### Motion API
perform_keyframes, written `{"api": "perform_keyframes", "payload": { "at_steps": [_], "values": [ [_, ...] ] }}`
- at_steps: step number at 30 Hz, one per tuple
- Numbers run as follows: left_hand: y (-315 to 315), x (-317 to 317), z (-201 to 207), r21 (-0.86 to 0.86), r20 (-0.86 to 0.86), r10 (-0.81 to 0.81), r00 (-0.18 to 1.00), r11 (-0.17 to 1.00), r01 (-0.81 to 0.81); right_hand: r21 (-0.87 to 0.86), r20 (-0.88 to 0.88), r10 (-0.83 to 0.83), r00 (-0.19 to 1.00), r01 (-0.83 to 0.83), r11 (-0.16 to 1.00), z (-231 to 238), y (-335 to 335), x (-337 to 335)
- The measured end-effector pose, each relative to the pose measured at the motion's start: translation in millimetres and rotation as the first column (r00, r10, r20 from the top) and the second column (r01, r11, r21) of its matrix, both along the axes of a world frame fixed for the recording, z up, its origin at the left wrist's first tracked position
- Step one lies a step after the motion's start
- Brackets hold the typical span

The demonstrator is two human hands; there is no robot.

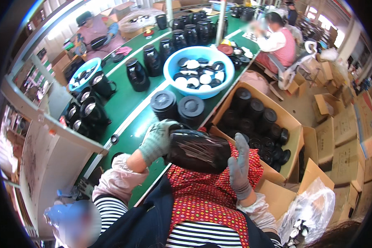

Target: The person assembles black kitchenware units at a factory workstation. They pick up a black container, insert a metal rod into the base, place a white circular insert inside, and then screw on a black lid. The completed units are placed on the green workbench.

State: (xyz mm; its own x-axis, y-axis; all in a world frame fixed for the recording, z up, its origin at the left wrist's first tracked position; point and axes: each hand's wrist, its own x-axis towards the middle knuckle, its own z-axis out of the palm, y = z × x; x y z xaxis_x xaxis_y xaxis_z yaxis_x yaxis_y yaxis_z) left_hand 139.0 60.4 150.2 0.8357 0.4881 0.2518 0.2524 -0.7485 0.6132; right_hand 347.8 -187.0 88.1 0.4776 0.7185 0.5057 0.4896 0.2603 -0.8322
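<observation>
A glossy black thermos body point(200, 151) lies sideways in front of my red patterned apron point(206, 198). My left hand point(158, 139), in a grey-green knit glove, is closed around its left end. At its right end my right hand point(239, 167), in a grey glove, is held upright with fingers stretched out, its palm facing that end; I cannot tell if they touch. Just beyond, on the green worktable point(138, 128), stand two black cylinders with ridged round tops, one on the left point(163, 103) and another on the right point(191, 110).
A blue basin point(169, 78) holds black and white lids. More glossy black bodies point(153, 60) line the table. To the right, a cardboard box point(291, 165) contains several black cylinders. Black jugs point(94, 109) stand left beside a metal frame. Co-workers sit at far left point(96, 37) and far right point(277, 43).
</observation>
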Motion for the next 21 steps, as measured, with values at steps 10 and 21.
{"api": "perform_keyframes", "payload": {
  "at_steps": [10,21],
  "values": [
    [-21,13,53,0.042,-0.23,-0.083,0.97,0.995,0.095,-0.22,0.434,0.303,0.849,-0.226,0.949,69,31,-14],
    [-25,25,24,0.27,-0.201,-0.5,0.842,0.798,0.538,-0.393,0.512,0.366,0.777,-0.166,0.904,92,29,-4]
  ]
}}
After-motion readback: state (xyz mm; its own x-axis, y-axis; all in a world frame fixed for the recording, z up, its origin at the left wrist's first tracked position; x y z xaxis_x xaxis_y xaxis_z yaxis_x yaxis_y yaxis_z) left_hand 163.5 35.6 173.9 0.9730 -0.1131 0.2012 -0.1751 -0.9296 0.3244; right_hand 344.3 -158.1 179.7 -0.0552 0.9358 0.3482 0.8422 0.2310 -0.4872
